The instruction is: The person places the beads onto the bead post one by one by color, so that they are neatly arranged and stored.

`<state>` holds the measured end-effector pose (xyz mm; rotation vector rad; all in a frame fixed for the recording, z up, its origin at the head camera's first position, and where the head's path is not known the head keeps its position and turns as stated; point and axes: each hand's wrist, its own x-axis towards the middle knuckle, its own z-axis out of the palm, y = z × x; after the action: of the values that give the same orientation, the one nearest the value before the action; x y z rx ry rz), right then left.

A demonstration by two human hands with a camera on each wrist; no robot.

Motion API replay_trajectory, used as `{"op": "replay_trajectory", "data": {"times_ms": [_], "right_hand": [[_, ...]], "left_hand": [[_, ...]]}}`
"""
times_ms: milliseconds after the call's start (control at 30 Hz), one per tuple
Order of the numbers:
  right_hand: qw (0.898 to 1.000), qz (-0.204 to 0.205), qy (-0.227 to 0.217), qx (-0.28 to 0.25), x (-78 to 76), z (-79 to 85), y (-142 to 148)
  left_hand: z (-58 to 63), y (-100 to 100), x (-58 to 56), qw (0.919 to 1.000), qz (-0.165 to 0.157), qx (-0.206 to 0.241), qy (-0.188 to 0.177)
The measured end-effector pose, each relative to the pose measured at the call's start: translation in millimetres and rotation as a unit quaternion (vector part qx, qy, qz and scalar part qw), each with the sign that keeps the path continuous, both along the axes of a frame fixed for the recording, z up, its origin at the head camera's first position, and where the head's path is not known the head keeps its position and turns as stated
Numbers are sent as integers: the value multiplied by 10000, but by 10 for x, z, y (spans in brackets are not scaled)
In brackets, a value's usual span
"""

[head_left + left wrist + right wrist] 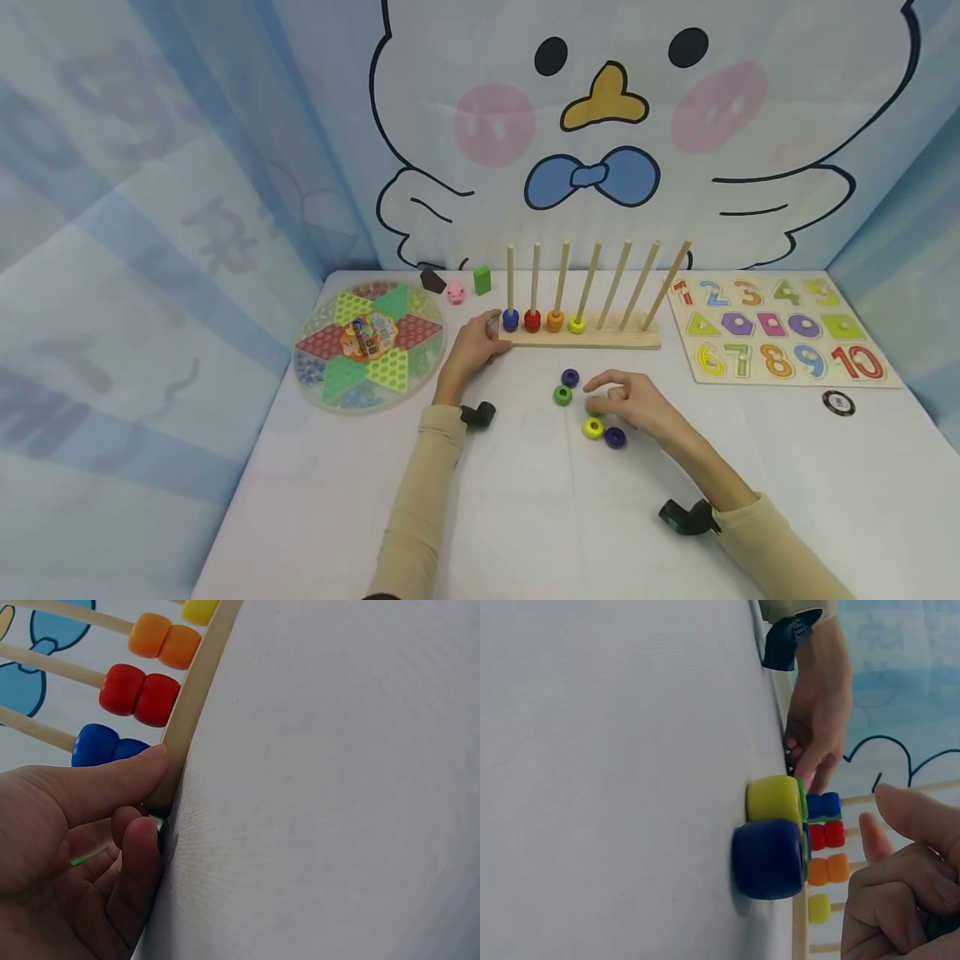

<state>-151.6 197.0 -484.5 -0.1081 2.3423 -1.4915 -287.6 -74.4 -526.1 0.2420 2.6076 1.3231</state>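
My left hand (472, 346) grips the left end of a wooden peg stand (607, 337), thumb along the base edge. On its pegs sit blue beads (511, 321), red beads (532, 322), orange beads (555, 322) and one yellow bead (820, 908). My right hand (633, 402) hovers over loose beads on the table, thumb and index finger apart, other fingers curled; a dark patch shows beneath them in the right wrist view. A green bead (593, 409) is partly hidden under this hand. Around it lie a yellow bead (593, 428), two dark blue beads (615, 437) and another green bead (562, 395).
A round star-patterned game board (420, 367) lies at the left. Behind it are a pink pig figure (455, 292), a green block (482, 280) and a dark piece (432, 280). A number puzzle board (757, 354) and a round chip (838, 403) lie at the right.
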Motion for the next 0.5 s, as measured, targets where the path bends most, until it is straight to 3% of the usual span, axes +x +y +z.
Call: {"op": "replay_trajectory", "data": {"times_ms": [233,500], "right_hand": [[9980,587,224,15,162,-103,84],[9961,538,505,480,202,-183,100]], "left_hand": [[15,0,15,10000,-45,31,74],[9,-9,12,9999,-33,100,36]]}}
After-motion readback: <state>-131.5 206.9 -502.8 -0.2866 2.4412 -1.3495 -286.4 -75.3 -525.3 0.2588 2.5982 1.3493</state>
